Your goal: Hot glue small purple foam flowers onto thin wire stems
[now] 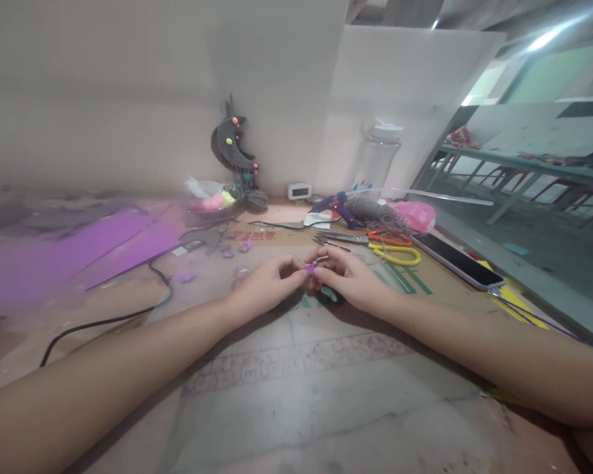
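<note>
My left hand (269,284) and my right hand (348,276) meet over the middle of the cardboard-covered table (296,382). Both pinch a tiny purple piece (310,268) between their fingertips, and a thin pale stick pokes out beside it. The fingers of both hands are curled closed around this small item. Something dark lies on the table just beneath the hands, mostly hidden.
Purple foam sheets (79,247) lie at the left, with a black cable (123,316) curving across. Behind the hands are yellow and orange scissors (393,247), a blue glue gun (338,207), a phone (457,261), a clear jar (378,158), a small clock (299,191) and a black moon-shaped craft (232,145).
</note>
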A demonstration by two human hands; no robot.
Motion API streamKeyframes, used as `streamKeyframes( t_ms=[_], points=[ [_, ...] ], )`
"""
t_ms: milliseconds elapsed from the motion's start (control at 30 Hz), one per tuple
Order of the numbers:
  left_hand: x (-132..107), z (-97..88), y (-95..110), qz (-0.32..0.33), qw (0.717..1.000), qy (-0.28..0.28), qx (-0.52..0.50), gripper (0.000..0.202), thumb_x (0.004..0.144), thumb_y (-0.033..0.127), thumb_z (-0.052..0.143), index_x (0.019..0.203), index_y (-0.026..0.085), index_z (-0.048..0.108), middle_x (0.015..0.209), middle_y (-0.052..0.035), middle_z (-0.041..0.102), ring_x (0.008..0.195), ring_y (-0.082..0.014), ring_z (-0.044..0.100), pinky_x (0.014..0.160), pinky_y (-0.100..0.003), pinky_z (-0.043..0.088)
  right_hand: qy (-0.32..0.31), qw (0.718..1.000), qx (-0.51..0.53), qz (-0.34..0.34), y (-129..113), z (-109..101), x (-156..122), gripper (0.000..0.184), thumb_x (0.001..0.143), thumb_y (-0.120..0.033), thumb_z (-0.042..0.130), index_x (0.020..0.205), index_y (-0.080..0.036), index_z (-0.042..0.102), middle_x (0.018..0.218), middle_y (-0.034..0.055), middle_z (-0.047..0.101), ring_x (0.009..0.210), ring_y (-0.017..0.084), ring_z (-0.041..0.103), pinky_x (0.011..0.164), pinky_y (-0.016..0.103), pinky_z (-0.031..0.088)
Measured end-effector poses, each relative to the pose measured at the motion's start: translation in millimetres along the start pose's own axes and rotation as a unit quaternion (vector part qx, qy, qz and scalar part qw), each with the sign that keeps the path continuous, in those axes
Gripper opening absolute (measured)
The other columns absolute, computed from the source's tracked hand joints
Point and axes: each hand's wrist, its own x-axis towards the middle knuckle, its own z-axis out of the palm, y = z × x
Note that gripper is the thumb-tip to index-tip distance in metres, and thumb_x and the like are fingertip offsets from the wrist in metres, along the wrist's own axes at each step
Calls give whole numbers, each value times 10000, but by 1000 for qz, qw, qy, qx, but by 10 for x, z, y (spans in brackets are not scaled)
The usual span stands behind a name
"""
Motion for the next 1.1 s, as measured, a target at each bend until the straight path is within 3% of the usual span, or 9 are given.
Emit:
streamKeyframes(
  t_ms=[300,433,567,700,1100],
  points=[
    [2,5,-17,5,1000,-8,-9,225,870,341,538,765,183,658,783,-21,719,723,-156,629,664,-243,464,-2,1000,-12,5,-22,-7,-11,137,877,-306,567,982,-226,530,670,-27,632,654,154,645,648,283,507],
    [14,15,-37,-4,1000,8,-18,254,879,392,550,779,176,637,781,-24,695,718,-154,606,665,-250,452,15,1000,-7,-5,-61,-31,-26,209,899,-395,555,992,-209,548,736,-4,641,687,147,634,668,276,514],
    [30,19,-72,12,999,22,-33,250,885,385,551,767,171,606,778,-17,666,710,-141,574,679,-254,429,20,1000,-2,-6,-33,-36,7,271,884,-478,563,882,-207,558,709,-5,635,656,140,610,657,271,500],
    [17,12,-71,8,999,27,-19,275,887,419,553,782,173,615,779,-12,666,716,-145,577,666,-252,421,36,999,-9,19,18,-23,39,255,828,-448,639,806,-206,565,668,-22,616,614,130,589,608,257,473],
    [-5,10,-40,14,999,47,8,256,886,396,539,775,182,624,793,-14,678,745,-166,584,684,-259,418,38,999,-13,31,25,-45,56,208,818,-388,645,779,-188,604,649,-10,650,588,117,589,600,251,480]
  ],
)
